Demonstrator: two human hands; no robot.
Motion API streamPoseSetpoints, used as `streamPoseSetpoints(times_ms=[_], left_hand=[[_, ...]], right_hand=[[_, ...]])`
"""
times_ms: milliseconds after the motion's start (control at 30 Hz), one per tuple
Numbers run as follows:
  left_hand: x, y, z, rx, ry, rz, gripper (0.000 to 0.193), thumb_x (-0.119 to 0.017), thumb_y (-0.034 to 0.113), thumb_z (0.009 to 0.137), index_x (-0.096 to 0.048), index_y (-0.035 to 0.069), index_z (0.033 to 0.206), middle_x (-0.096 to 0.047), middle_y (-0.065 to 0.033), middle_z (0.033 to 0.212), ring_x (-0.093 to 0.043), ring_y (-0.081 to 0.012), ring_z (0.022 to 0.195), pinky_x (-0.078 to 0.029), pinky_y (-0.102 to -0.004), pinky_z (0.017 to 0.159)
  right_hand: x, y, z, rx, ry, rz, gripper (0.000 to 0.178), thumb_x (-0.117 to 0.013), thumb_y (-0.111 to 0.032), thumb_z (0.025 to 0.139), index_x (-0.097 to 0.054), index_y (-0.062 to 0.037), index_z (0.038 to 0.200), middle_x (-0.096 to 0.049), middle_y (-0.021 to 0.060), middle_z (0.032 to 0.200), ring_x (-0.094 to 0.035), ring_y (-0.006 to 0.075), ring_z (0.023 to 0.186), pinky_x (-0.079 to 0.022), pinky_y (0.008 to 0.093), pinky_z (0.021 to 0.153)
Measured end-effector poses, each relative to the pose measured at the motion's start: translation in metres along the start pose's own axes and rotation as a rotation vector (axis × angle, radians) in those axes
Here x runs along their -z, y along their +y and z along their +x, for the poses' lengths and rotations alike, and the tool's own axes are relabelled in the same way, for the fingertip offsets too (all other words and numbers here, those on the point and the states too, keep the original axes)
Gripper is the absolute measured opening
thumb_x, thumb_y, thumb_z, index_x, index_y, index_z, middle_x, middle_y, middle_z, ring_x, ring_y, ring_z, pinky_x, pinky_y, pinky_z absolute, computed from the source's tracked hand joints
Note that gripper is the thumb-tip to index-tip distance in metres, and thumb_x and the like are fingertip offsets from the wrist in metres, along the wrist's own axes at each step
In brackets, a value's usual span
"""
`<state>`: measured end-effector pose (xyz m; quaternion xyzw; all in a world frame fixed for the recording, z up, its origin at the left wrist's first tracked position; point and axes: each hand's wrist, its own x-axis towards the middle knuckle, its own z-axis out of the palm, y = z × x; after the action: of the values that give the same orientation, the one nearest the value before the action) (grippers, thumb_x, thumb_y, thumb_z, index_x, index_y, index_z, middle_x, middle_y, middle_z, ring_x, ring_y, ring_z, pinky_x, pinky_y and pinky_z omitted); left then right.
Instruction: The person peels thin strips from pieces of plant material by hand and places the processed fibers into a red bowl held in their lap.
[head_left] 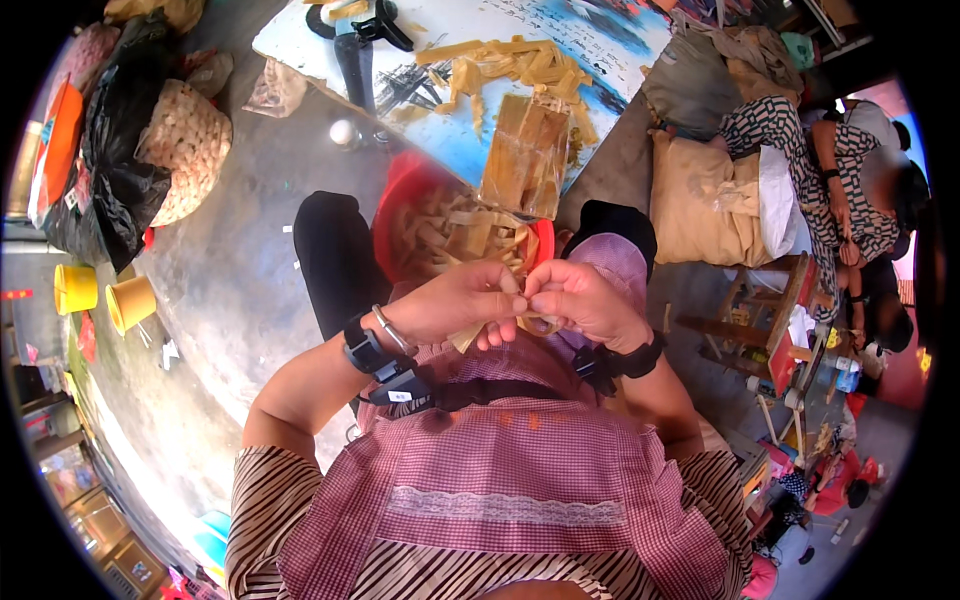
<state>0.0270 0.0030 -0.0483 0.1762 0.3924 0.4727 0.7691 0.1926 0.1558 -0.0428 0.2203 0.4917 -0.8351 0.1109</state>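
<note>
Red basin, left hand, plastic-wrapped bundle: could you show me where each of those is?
Red basin (396, 196): head view, on its wall at picture left.
Left hand (463, 302): head view, on the middle of the hand.
Plastic-wrapped bundle (524, 158): head view, on the middle of its upper face.

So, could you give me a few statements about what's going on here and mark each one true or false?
1. The left hand and right hand are both pinching at a pale strip. True.
2. A blue crate is just beyond the hands. False: it is a red tub.
3. Yellowish strips lie on the table. True.
4. The metal bangle is on the right wrist. False: it is on the left.
5. Two yellow buckets are off to the person's left. True.
</note>
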Motion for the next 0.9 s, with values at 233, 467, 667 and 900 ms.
streamPoseSetpoints(times_ms=[233,467,667,900], left_hand=[[0.004,-0.002,-0.004,-0.006,0.15,-0.032,0.011,-0.058,0.012,0.091,-0.052,0.005,0.084,-0.057,-0.0016,0.066,-0.054,-0.0073,0.054,-0.045,-0.0201,0.049],[0.014,0.04,-0.003,-0.586,0.419,1.048,0.006,-0.061,0.007,0.086,-0.057,0.004,0.089,-0.06,-0.0024,0.083,-0.057,-0.0112,0.071,-0.045,-0.0245,0.061],[0.024,0.082,0.031,-1.092,0.718,1.737,0.018,-0.063,0.005,0.073,-0.061,0.008,0.09,-0.061,-0.004,0.087,-0.056,-0.0237,0.086,-0.042,-0.0341,0.081],[0.04,0.06,0.012,-0.749,0.769,1.732,0.017,-0.064,0.008,0.073,-0.063,0.007,0.089,-0.062,-0.0056,0.088,-0.057,-0.0253,0.09,-0.044,-0.0365,0.08]], right_hand=[[0.003,-0.007,-0.005,0.031,0.021,-0.144,0.014,-0.057,-0.011,0.09,-0.056,-0.0011,0.1,-0.055,-0.0022,0.072,-0.048,0.0049,0.061,-0.04,0.0189,0.055],[0.031,-0.035,-0.01,0.089,0.232,-0.671,0.016,-0.059,-0.012,0.089,-0.062,-0.0003,0.099,-0.059,-0.0007,0.071,-0.053,0.0043,0.065,-0.044,0.0212,0.06],[0.03,-0.044,0.028,0.635,0.775,-0.84,0.015,-0.061,-0.015,0.087,-0.062,-0.0028,0.096,-0.061,0.0113,0.07,-0.056,0.0132,0.06,-0.044,0.0264,0.057],[0.056,-0.028,0.018,0.213,0.666,-0.752,0.021,-0.057,-0.022,0.09,-0.062,-0.0019,0.088,-0.056,0.0037,0.059,-0.054,0.0088,0.053,-0.043,0.0278,0.049]])
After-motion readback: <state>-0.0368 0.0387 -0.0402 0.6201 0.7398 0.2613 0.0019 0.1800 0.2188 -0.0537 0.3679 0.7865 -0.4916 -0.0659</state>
